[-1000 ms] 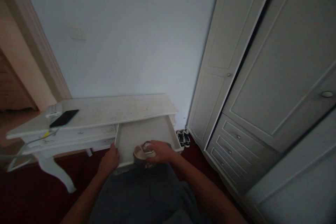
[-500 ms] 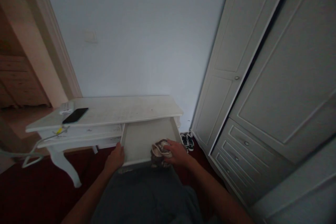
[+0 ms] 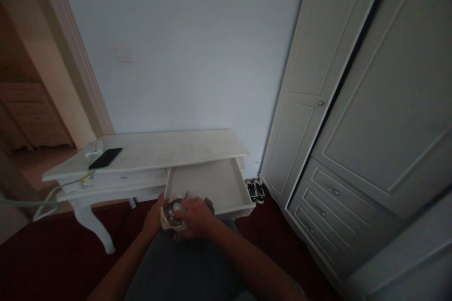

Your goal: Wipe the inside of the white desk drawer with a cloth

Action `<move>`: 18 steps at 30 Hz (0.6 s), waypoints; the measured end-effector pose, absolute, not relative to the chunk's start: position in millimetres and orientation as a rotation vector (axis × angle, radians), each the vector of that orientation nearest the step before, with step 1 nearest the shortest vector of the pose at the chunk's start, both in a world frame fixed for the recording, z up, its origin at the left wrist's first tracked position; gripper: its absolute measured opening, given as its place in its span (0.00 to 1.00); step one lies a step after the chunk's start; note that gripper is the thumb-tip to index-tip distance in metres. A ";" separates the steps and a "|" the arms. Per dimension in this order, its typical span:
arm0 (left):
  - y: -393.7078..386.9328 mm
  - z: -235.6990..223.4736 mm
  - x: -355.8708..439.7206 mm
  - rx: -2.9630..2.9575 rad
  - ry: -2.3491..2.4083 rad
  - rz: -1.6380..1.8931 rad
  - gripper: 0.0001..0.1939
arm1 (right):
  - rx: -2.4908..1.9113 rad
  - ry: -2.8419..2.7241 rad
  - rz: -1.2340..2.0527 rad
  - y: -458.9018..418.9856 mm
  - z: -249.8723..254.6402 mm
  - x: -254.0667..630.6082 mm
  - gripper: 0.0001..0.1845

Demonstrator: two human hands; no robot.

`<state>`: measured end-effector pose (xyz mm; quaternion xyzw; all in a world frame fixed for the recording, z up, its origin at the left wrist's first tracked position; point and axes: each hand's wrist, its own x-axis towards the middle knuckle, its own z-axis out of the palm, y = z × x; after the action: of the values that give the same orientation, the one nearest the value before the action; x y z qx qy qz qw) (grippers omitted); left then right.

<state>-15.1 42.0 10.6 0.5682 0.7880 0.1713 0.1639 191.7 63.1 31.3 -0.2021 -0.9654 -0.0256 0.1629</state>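
A shallow white drawer (image 3: pixel 226 183) is pulled out of the white table (image 3: pixel 180 143) in front of me. My right hand (image 3: pixel 196 218) is closed on a crumpled brown-and-cream patterned cloth (image 3: pixel 169 214), holding it against the drawer's front left corner. Beside it, my left hand (image 3: pixel 153 216) grips the drawer's left side near that same corner. The cloth partly covers the left hand's fingers and the drawer's front edge. The inside bottom of the drawer is bare where it shows.
A dark phone (image 3: pixel 106 158) and a small white object (image 3: pixel 94 148) lie on the tabletop's left end, with a pale cable (image 3: pixel 49 202) hanging beside them. Dark shoes (image 3: pixel 254 191) stand on the red carpet (image 3: pixel 261 235). A white wardrobe (image 3: pixel 328 150) rises on the right.
My right hand has moved the cloth left along the drawer's front, from its right part to the left corner. My left hand stays at the drawer's left side.
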 end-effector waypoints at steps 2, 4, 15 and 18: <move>44.4 8.5 -14.4 1.599 2.260 0.485 0.17 | -0.604 -2.749 -0.054 69.1 28.9 217.9 0.29; 47.8 7.0 -12.9 1.563 2.294 0.474 0.20 | -0.684 -2.750 -0.036 76.7 27.7 256.6 0.28; 50.6 12.3 -10.0 1.508 2.349 0.428 0.21 | -1.069 -2.646 -0.057 86.2 33.7 341.0 0.21; 49.5 14.7 -7.5 1.525 2.359 0.423 0.20 | -0.951 -2.687 -0.056 78.7 32.6 296.9 0.23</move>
<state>-7.5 49.5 14.7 0.5306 0.8211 0.1473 0.1499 296.9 78.7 32.6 -0.3302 -0.9325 -0.0196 0.1448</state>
